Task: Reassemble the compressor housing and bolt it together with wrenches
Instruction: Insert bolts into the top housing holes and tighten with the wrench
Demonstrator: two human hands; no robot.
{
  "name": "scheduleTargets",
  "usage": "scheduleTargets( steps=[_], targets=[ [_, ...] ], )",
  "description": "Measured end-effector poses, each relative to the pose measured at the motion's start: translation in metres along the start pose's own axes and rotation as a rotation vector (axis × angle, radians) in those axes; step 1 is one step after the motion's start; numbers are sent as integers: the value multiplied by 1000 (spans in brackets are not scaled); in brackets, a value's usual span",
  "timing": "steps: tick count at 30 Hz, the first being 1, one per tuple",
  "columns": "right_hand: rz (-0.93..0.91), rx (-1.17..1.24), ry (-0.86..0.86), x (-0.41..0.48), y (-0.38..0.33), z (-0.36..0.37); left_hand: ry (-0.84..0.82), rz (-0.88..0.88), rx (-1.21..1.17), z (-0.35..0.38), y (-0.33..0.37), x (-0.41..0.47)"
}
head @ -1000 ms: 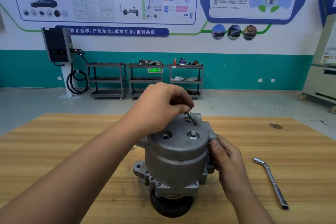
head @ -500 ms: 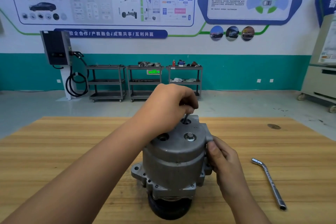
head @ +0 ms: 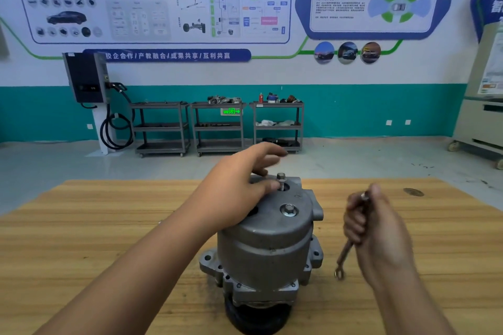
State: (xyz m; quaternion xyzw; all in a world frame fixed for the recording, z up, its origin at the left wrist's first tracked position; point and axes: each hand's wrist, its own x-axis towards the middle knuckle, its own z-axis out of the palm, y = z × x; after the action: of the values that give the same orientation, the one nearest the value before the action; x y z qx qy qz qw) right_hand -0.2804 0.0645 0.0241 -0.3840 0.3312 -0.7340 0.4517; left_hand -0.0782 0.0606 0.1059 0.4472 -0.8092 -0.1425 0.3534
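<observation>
While our left hand [head: 239, 193] lies spread on the housing [head: 268, 242], the raised bolt [head: 281, 181] stands just beside its thumb.
It points straight up from the housing's far top; our right hand [head: 373, 223], curled round the slanting wrench [head: 343, 255], hangs right of it and nearer us.

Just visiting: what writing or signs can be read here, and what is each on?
"校企合作/产教融合/成果共享/互利共赢": blue banner on the wall.
"ADAS": right wall panel; the rest is blurred.
Green exit sign: pictogram and arrow, no legible words.
Left poster: text too small to read.
Compressor housing, wrench: no legible markings.
</observation>
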Motion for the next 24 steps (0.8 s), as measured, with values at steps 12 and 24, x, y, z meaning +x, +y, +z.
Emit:
scheduleTargets(
  steps=[12, 24],
  targets=[
    [-115, 877, -102, 31, -51, 56, 389, -168, -163, 20, -37, -55],
    [10, 875, -144, 46, -29, 61, 461, -257, -421, 57, -26, -71]
  ],
)
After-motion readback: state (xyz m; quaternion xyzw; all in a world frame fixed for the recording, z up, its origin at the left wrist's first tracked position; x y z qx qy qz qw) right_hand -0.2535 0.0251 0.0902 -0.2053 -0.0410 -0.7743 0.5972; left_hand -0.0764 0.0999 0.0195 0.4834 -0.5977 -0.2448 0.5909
